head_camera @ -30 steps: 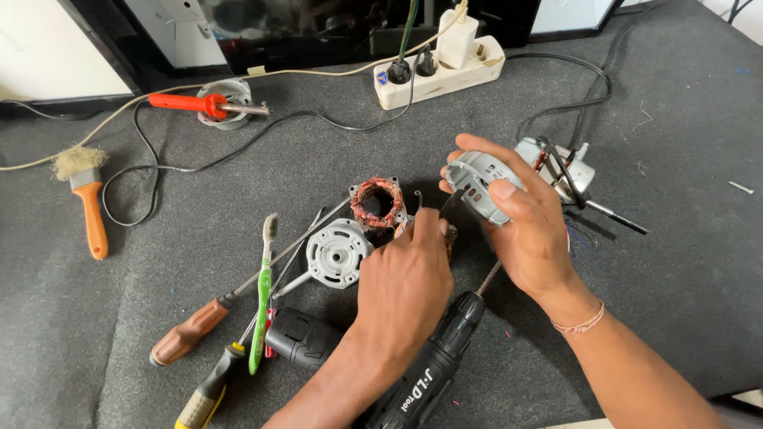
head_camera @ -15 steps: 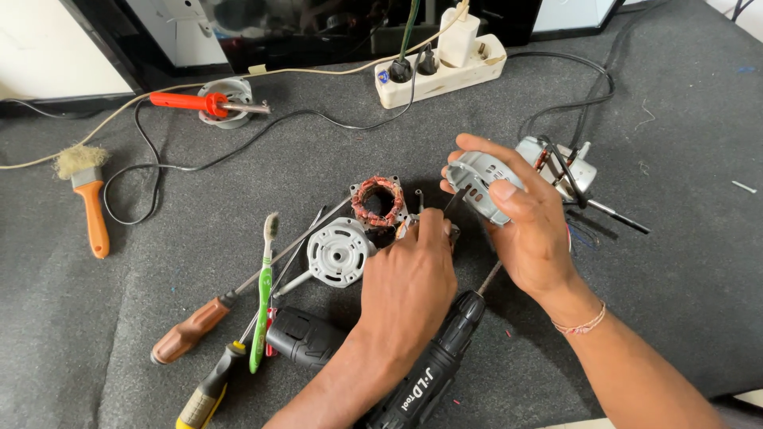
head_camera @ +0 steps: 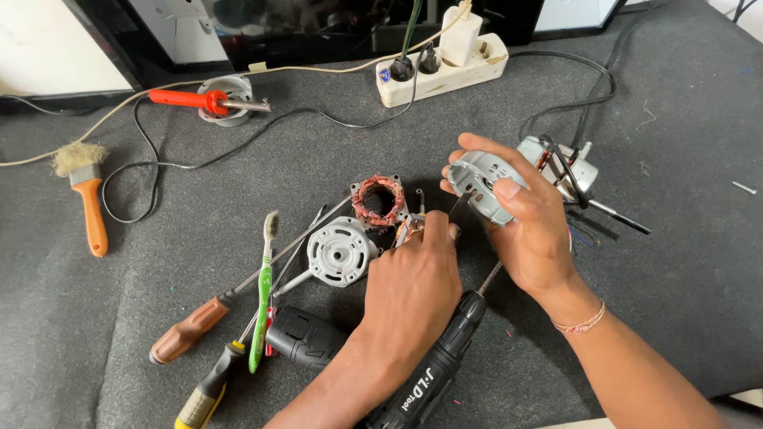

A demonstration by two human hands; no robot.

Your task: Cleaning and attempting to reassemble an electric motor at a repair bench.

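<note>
On grey felt mat (head_camera: 199, 334) | right hand (head_camera: 532, 230) grips ribbed metal motor cover (head_camera: 477, 179)

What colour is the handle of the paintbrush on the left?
Orange; the paintbrush lies at the mat's left edge in the head view.

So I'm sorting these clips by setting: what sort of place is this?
Probably a small electrical repair bench. A copper-wound stator and a grey motor cover lie on a dark mat, with a soldering iron, screwdrivers and a power strip nearby.
</note>
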